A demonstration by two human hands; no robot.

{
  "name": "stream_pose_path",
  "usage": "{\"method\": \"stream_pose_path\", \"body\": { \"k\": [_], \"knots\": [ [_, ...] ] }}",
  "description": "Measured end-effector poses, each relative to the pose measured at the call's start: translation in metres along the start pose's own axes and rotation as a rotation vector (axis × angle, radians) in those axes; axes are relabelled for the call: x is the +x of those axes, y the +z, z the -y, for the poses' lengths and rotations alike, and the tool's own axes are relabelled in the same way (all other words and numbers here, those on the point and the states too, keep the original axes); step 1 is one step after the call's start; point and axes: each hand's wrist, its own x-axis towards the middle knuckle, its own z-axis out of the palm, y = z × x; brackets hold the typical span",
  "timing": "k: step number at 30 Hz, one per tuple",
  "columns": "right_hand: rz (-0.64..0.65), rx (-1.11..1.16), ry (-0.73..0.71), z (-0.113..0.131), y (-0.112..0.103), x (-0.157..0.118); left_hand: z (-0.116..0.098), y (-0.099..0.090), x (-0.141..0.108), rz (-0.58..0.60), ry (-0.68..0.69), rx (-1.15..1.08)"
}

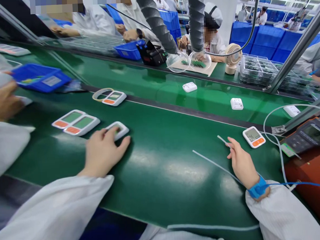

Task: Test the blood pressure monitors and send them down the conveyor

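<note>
My left hand (104, 148) rests on a small white device (122, 130) with a screen, its fingers over the device and the thumb spread out to the right. Just left of it, two white devices with green-grey screens and orange buttons (81, 125) lie side by side. On the right, my right hand (241, 160), with a blue wrist strap, pinches a thin whitish tube (222, 139) whose tip points up and left. A second tube end (209, 160) runs beneath that hand. Close to its right lies a white device with digits on its screen (254, 137).
Another device (114, 98) lies beside a pale loop. White units (189, 87) sit on the far green strip. A blue tray (41, 78) and a co-worker's hand (2, 103) are at left. An orange box (313, 173) with a meter (308, 135) stands at right.
</note>
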Motion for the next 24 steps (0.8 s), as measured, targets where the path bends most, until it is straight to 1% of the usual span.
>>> {"method": "stream_pose_path", "body": {
  "k": [2,4,5,6,8,9,10,12,14,15,16,18,20,22,24],
  "knots": [
    [-0.013,0.027,-0.050,0.002,-0.002,0.000,-0.016,0.007,-0.004,-0.016,0.110,-0.106],
    [-0.021,0.025,-0.116,0.005,-0.004,0.001,-0.037,0.011,0.002,-0.001,0.202,-0.222],
    [-0.027,0.014,-0.140,0.007,-0.004,0.001,-0.051,0.013,0.008,0.009,0.223,-0.281],
    [-0.038,0.004,-0.154,0.008,-0.004,0.001,-0.067,0.013,0.013,0.030,0.236,-0.344],
    [-0.077,-0.001,-0.140,0.009,-0.004,0.000,-0.106,0.009,0.019,0.092,0.225,-0.521],
    [-0.109,0.005,-0.117,0.010,-0.004,0.000,-0.128,0.006,0.016,0.130,0.206,-0.669],
    [-0.147,0.015,-0.088,0.010,-0.005,0.000,-0.152,0.003,0.010,0.177,0.185,-0.872],
    [-0.242,0.043,-0.040,0.010,-0.008,0.000,-0.199,-0.003,-0.016,0.398,0.219,-1.299],
    [-0.337,0.063,-0.024,0.010,-0.013,0.001,-0.241,-0.007,-0.050,0.659,0.227,-1.624],
    [-0.371,0.070,-0.023,0.011,-0.015,0.001,-0.256,-0.008,-0.066,0.756,0.223,-1.700],
    [-0.387,0.076,-0.022,0.011,-0.018,0.001,-0.268,-0.008,-0.081,0.841,0.246,-1.728],
    [-0.372,0.091,-0.020,0.010,-0.021,0.001,-0.280,-0.010,-0.098,0.983,0.234,-1.797],
    [-0.322,0.118,-0.025,0.010,-0.022,0.002,-0.280,-0.012,-0.102,1.071,0.196,-1.844],
    [-0.288,0.136,-0.054,0.011,-0.021,0.002,-0.275,-0.013,-0.098,1.096,0.167,-1.859],
    [-0.281,0.137,-0.096,0.012,-0.021,0.002,-0.271,-0.015,-0.093,1.082,0.161,-1.847]
  ]
}}
